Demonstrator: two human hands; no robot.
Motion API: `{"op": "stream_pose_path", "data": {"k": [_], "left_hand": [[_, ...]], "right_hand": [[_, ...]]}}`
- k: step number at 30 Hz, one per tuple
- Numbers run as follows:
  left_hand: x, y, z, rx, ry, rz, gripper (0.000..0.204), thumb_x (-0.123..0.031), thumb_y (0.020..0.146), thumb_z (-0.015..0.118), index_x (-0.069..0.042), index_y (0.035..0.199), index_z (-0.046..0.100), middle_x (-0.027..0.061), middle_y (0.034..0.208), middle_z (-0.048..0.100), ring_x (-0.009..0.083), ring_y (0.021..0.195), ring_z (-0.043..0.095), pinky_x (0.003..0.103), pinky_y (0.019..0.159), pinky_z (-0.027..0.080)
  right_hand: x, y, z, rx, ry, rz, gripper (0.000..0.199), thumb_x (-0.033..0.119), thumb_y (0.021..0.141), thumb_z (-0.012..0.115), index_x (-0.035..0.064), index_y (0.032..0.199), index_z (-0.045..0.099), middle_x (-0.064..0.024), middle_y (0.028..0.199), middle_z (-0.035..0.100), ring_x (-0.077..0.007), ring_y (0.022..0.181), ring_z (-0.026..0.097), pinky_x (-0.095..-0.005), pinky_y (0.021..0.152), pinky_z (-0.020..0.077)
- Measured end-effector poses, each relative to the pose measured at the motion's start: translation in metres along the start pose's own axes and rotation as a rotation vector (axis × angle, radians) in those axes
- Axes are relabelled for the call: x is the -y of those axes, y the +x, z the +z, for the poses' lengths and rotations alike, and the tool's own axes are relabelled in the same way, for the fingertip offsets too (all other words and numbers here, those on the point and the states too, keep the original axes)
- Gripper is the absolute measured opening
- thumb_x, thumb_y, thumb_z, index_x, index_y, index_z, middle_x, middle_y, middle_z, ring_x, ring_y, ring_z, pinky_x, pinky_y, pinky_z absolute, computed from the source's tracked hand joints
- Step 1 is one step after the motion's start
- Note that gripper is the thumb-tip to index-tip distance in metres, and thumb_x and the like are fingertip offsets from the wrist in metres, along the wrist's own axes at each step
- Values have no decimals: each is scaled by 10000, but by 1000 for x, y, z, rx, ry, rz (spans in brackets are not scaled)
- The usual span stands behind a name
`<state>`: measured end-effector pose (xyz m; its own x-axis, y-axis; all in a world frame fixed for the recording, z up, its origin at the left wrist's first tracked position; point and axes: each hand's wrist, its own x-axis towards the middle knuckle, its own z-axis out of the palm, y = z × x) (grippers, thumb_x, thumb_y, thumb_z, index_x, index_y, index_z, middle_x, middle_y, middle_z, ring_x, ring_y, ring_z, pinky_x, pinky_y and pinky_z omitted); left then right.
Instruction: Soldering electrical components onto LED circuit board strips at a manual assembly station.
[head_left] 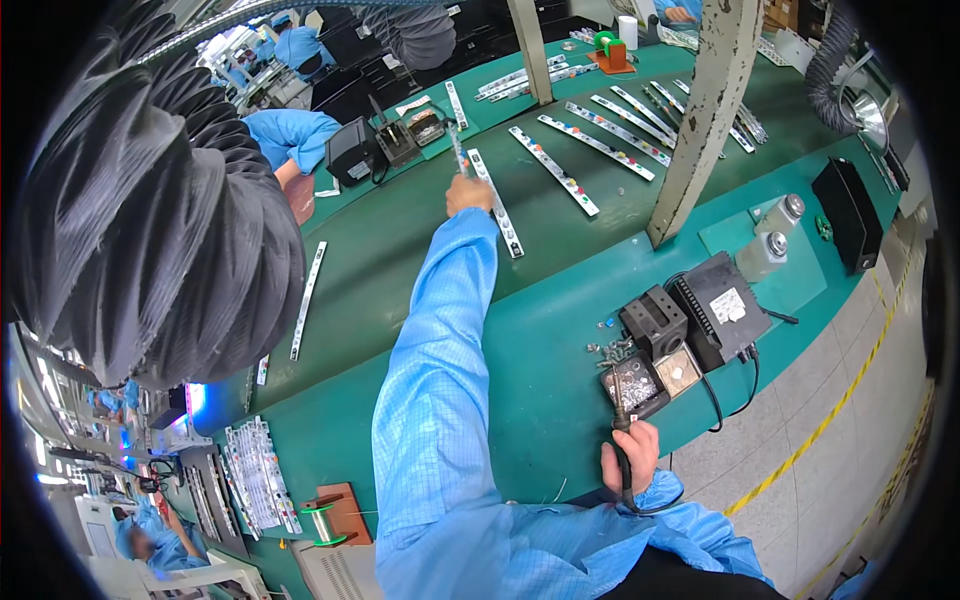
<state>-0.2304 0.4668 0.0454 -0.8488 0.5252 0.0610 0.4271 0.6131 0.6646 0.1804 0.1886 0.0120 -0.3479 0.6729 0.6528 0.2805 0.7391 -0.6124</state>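
My left hand (468, 193) reaches far out over the green belt (400, 280) and grips a thin narrow strip (458, 150) that points away from me. Right beside the hand a long white circuit strip (497, 205) lies on the belt. Close to my body, my right hand (630, 456) is closed around the black handle of a soldering iron (622, 440). Its tip points into a small tray of solder scraps (635, 385) on the green bench (540, 400).
A black soldering station (722, 306) and iron stand (655, 320) sit right of the tray. Several more strips (600, 145) lie on the belt behind a worn post (705, 110). A ribbed black duct (150, 200) fills the left. Another worker's blue sleeve (290, 135) shows across the belt.
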Motion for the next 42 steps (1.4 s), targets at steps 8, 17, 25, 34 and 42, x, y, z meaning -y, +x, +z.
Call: {"op": "stream_pose_path", "data": {"k": [8,17,25,34,42], "left_hand": [[-19,-12,17,78,298,145,293,-228,743,679,-97,1005,679,136,1006,679,308,941,662,396,804,537],[-13,-14,-1,93,376,160,219,-137,752,648,-95,963,687,131,1015,677,302,953,660,384,809,539],[54,-22,-87,136,361,428,200,-149,765,611,-65,924,698,200,909,675,379,885,642,432,804,511],[137,-178,-235,926,306,307,135,-163,758,680,-40,813,683,111,698,640,187,659,604,363,653,481],[184,-168,-217,976,408,336,210,-229,672,790,-85,810,723,112,765,682,210,701,637,349,671,494]], "right_hand": [[2,-2,2,18,5,-2,452,-67,613,653,4,1046,543,-201,990,584,-378,872,555,-437,783,465],[0,-4,-1,21,3,-4,442,-68,641,650,-10,1065,537,-222,1016,566,-393,892,550,-446,801,458],[7,0,5,-67,38,-7,369,-56,660,643,-22,1021,576,-222,973,575,-398,864,562,-439,787,473],[2,-9,-2,-30,40,-8,426,-95,740,599,-30,1151,511,-216,1100,584,-357,985,570,-407,877,451],[9,-7,5,-94,24,63,396,-75,762,601,-38,1151,534,-200,1091,597,-334,996,581,-384,884,448]]}}
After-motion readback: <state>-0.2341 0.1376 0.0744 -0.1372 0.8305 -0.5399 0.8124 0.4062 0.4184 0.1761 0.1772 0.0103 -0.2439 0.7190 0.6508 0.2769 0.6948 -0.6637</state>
